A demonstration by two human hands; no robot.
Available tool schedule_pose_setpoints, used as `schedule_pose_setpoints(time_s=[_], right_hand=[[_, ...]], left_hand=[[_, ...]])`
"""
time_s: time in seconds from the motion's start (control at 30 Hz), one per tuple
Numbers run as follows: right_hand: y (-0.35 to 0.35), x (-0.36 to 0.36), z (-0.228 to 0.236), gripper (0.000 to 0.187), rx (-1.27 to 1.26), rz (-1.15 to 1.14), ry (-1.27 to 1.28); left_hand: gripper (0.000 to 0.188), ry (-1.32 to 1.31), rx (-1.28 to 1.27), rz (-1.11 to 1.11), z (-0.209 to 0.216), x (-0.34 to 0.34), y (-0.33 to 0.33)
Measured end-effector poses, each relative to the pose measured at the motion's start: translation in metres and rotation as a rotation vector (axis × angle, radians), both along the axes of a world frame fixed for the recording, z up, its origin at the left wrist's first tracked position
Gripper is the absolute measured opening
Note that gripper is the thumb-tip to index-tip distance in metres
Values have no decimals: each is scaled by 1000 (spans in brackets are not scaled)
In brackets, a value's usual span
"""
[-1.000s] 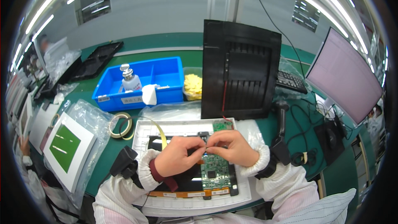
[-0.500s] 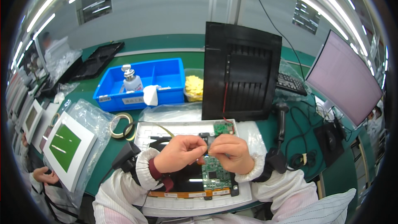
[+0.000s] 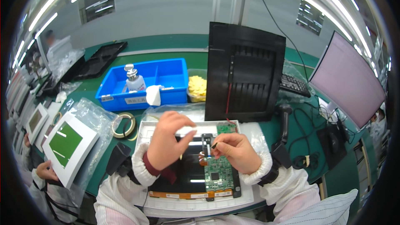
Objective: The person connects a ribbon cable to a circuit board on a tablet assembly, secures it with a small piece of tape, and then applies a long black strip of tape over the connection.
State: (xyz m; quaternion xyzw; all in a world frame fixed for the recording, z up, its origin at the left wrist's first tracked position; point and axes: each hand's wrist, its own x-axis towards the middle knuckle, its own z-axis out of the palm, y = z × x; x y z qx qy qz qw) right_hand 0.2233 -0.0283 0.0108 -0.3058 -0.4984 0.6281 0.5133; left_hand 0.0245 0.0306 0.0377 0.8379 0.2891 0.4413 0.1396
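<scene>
My left hand (image 3: 167,141) is raised over the left part of an opened display unit, thumb and fingers apart, with nothing clearly held. My right hand (image 3: 237,152) pinches a small dark piece (image 3: 214,145), perhaps tape, between thumb and forefinger. It hovers just above the upper part of a green circuit board (image 3: 218,174). The board is mounted on the right of a black panel (image 3: 189,174), which lies in a white frame (image 3: 196,204). An orange flat cable (image 3: 183,195) runs along the panel's near edge. My left hand and wrist hide part of the panel.
A black back cover (image 3: 246,73) stands upright behind the unit, joined by a red wire. Left of it are a blue bin (image 3: 166,97) with a pump bottle (image 3: 135,80), and tape rolls (image 3: 123,126). A scanner (image 3: 284,125) and monitor (image 3: 348,77) stand right. Another person's hand (image 3: 46,171) holds a white-framed panel (image 3: 68,148).
My hands were pinched together over the board. My left hand has parted from the right, moving up and left with its fingers spreading; the right keeps the small dark piece.
</scene>
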Motion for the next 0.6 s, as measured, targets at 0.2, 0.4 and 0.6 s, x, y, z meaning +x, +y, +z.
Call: schedule_pose_setpoints(time_s=[0.2, 0.4, 0.6], right_hand=[[-1, -1, 2, 11, 11, 72, 72], [-2, -1, 3, 10, 12, 113, 51], [-3, -1, 3, 11, 11, 128, 58]], left_hand=[[8, -64, -265, -286, 0, 6, -21], [9, -72, -491, -383, -3, 5, -21], [11, -87, -541, -406, -8, 5, -20]])
